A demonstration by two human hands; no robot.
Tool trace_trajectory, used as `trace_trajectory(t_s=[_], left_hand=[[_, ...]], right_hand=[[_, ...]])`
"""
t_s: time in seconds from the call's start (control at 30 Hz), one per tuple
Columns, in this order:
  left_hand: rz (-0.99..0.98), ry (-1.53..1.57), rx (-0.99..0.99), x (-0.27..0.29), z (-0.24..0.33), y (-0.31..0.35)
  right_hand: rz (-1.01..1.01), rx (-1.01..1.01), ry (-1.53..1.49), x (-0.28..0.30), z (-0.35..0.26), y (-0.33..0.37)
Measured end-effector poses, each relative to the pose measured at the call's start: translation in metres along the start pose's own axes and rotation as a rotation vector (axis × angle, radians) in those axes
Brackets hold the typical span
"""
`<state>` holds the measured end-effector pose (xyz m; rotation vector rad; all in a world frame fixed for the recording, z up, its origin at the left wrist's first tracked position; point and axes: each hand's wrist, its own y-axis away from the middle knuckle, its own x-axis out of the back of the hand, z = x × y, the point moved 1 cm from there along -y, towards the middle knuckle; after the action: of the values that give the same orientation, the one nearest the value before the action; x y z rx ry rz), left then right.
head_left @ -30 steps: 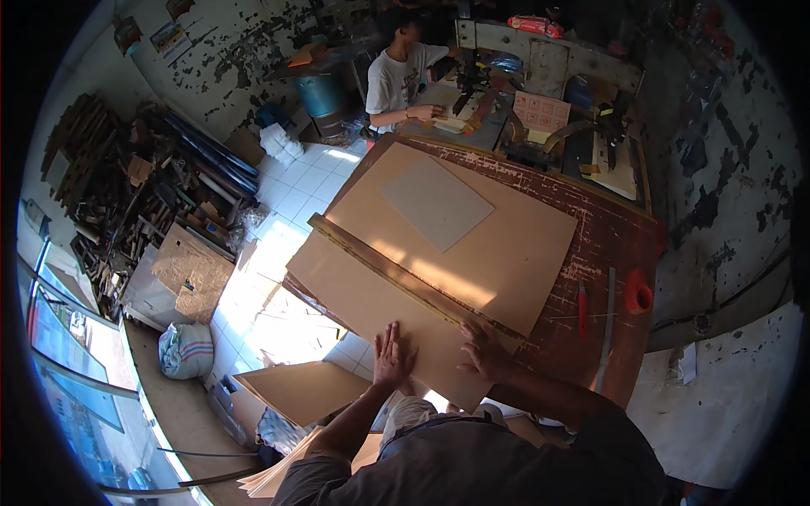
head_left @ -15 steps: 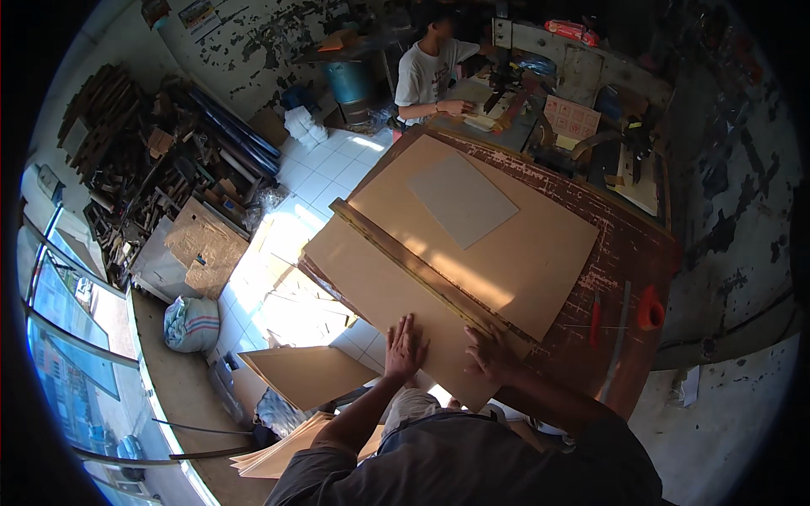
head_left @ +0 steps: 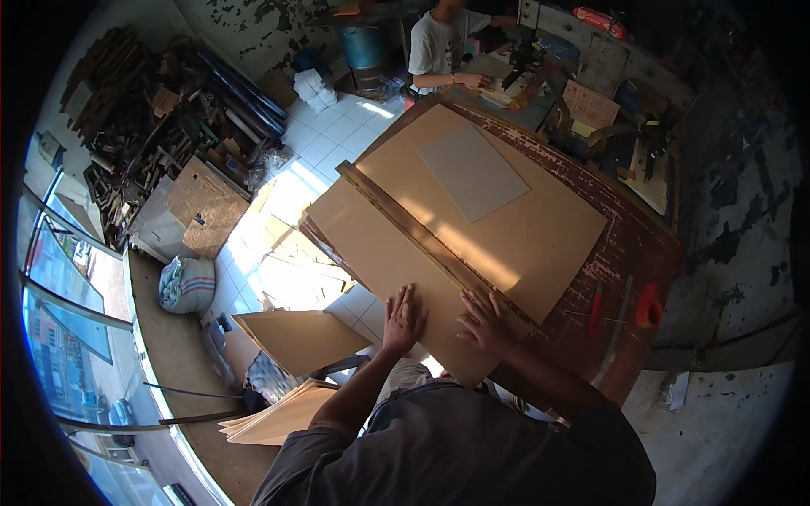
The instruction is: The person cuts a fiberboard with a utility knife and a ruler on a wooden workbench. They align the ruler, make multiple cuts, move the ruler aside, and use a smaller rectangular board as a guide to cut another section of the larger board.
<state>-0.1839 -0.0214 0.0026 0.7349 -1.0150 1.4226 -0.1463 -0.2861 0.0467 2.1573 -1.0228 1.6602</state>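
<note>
A big brown sheet of board (head_left: 375, 244) lies across the worktable, its near end reaching toward my body. My left hand (head_left: 405, 319) rests flat on the sheet near its left edge, fingers outstretched. On the same sheet, my right hand (head_left: 483, 324) lies with fingers spread, the fingertips at the near end of a long straight bar (head_left: 422, 229). That bar runs diagonally over the board and has a yellowish edge. Beyond it, a smaller grey rectangular board (head_left: 472, 173) sits on a brown board surface (head_left: 553, 223). Neither hand grasps anything.
The worn red-brown table (head_left: 620, 244) carries a red-handled tool (head_left: 596, 310), a metal strip (head_left: 614, 350) and an orange-red roll (head_left: 649, 305) at right. A co-worker (head_left: 439, 51) is at a far bench. Brown boards (head_left: 299, 337) lean at lower left; scrap wood (head_left: 126, 135) piles up behind.
The whole view has shifted slightly, so the table sits higher in it. Both hands stay flat on the sheet by the bar; nothing has been picked up.
</note>
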Motion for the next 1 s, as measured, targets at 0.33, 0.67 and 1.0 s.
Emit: trace_trajectory(t_s=[0.33, 0.67, 1.0], left_hand=[[0.467, 0.446, 0.556, 0.004, -0.012, 0.022], [0.275, 0.835, 0.739, 0.0, -0.042, 0.031], [0.241, 1.005, 0.864, -0.015, -0.041, 0.021]], right_hand=[[0.148, -0.502, 0.085, -0.014, 0.036, -0.054], [-0.071, -0.639, -0.137, -0.015, 0.052, -0.091], [0.233, -0.379, -0.178, -0.05, 0.075, -0.082]])
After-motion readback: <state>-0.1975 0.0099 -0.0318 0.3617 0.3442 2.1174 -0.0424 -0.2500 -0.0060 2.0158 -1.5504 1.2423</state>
